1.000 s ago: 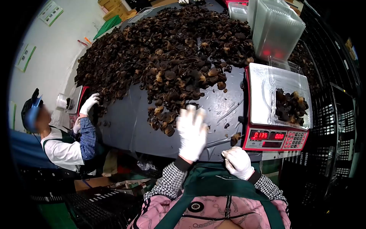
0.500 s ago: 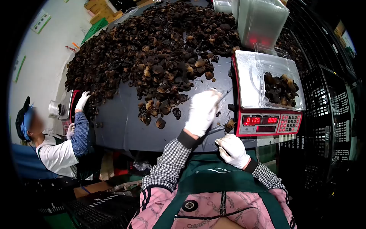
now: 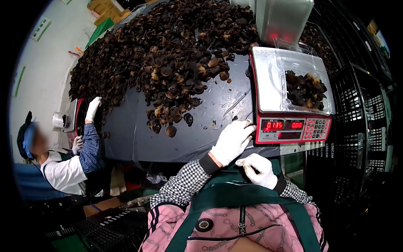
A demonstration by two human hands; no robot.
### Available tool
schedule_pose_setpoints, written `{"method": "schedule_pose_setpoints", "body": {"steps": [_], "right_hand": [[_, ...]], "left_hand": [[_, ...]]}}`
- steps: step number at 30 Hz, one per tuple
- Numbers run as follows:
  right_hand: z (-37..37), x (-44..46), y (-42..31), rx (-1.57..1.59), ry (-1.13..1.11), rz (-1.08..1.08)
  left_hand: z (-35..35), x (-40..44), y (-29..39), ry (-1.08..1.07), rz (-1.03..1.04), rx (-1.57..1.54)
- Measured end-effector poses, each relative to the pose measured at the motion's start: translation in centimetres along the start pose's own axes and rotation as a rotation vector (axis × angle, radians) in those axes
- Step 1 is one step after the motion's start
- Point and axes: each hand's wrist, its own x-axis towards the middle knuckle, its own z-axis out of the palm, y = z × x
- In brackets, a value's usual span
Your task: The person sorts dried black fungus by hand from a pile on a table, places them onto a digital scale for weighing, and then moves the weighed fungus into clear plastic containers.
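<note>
My left hand [image 3: 233, 142], in a white glove, is at the table's front edge beside the scale's left front corner. Its fingers are drawn together, and whatever they may hold is hidden. Close to my apron, my right hand [image 3: 259, 171] is gloved too, its fingers curled in a pinch with contents I cannot make out. The red electronic scale [image 3: 260, 126] reads 0.135. On its metal pan lies an open clear plastic box [image 3: 280, 101] with dark wood ear mushrooms [image 3: 306, 90] inside.
A large heap of wood ears [image 3: 168, 63] covers much of the grey tabletop [image 3: 168, 145]. Stacked clear boxes [image 3: 283, 21] stand behind the scale. Black crates [image 3: 361, 109] line the right. At left, a co-worker [image 3: 69, 170] in white gloves is beside another scale [image 3: 79, 115].
My left hand has moved right and toward me, from the open tabletop to the scale's corner, covering the loose pieces there. My right hand stays near my apron. The view has shifted slightly.
</note>
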Motion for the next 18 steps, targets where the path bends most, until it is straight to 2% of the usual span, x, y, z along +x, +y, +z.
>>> {"method": "schedule_pose_setpoints", "body": {"steps": [2,4,5,6,8,10,12,13,14,15,16,18], "right_hand": [[0.2,-0.3,0.0,0.058,-0.002,0.069],[0.5,-0.5,0.5,0.116,0.007,0.104],[0.4,-0.6,0.4,0.123,-0.006,0.137],[0.3,-0.6,0.2,0.157,-0.001,0.185],[0.4,-0.6,-0.2,0.233,0.004,0.283],[0.8,-0.5,0.1,0.449,-0.002,0.447],[0.9,-0.4,0.4,0.661,-0.004,0.612],[0.4,0.0,0.3,0.786,-0.043,0.724],[0.6,0.3,0.7,1.107,-0.002,0.758],[0.7,0.5,0.7,1.233,0.028,0.792],[0.7,0.7,0.7,1.359,0.061,0.824],[0.4,0.5,0.6,1.354,0.102,0.855]], "left_hand": [[0.7,0.1,-0.5,-0.061,-0.046,-0.017],[1.2,-0.3,-1.3,0.099,-0.096,-0.141],[0.8,-0.5,-1.2,0.219,-0.18,-0.224],[-0.5,-0.6,-0.8,0.112,-0.486,-0.556],[-1.4,-1.1,-1.7,0.129,-0.584,-0.704],[-1.6,-1.9,-2.7,0.206,-0.555,-0.883],[-2.9,-2.1,-1.4,0.227,-0.615,-0.972],[-3.7,-2.4,-0.5,0.136,-0.589,-0.887],[-4.5,-2.8,0.3,0.045,-0.559,-0.801],[-5.2,-2.9,0.8,-0.019,-0.297,-0.549],[-5.6,-3.1,1.9,-0.083,-0.326,-0.556],[-4.7,-2.4,1.6,0.029,-0.242,-0.488]]}}
